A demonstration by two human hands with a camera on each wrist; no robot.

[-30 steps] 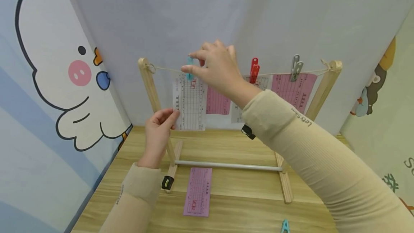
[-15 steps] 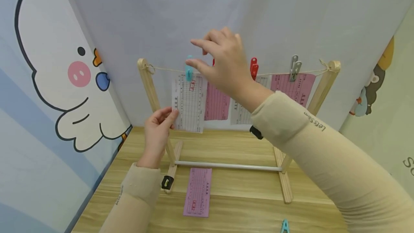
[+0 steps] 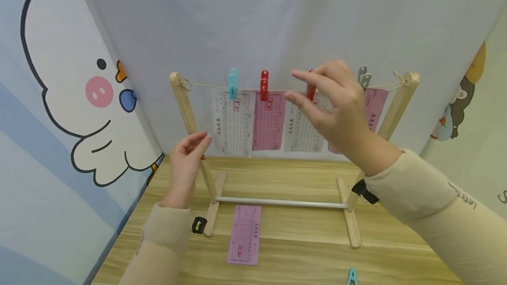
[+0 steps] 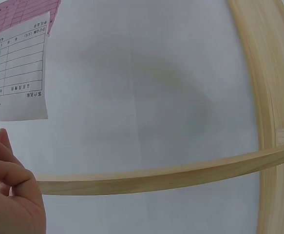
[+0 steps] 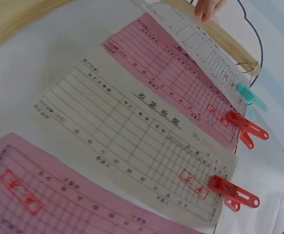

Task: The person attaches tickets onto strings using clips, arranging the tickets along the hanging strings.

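My left hand [image 3: 186, 162] hovers beside the left wooden post with loosely bent fingers, apart from the first white slip [image 3: 233, 126]. That printed slip hangs under a teal clothespin [image 3: 232, 86]. To its right hang a pink slip [image 3: 268, 131] under a red clothespin [image 3: 264, 85] and a second white slip [image 3: 299, 131] under another red clothespin [image 5: 234, 191]. My right hand [image 3: 340, 109] is in front of the line with thumb and forefinger spread, nothing between them. It partly covers the second red clothespin and the far-right pink slip [image 3: 376, 109], which hangs by a grey clothespin [image 3: 365, 80].
A string [image 3: 207, 85] runs between two wooden posts [image 3: 398, 107], joined low down by a white rod [image 3: 281, 202]. On the wooden table [image 3: 301, 250] lie a loose pink slip [image 3: 244, 235] and, at the front edge, a teal clothespin [image 3: 351, 277].
My right hand has let go of the teal clothespin and moved right along the line. My left hand has released the white slip's edge and drawn slightly left.
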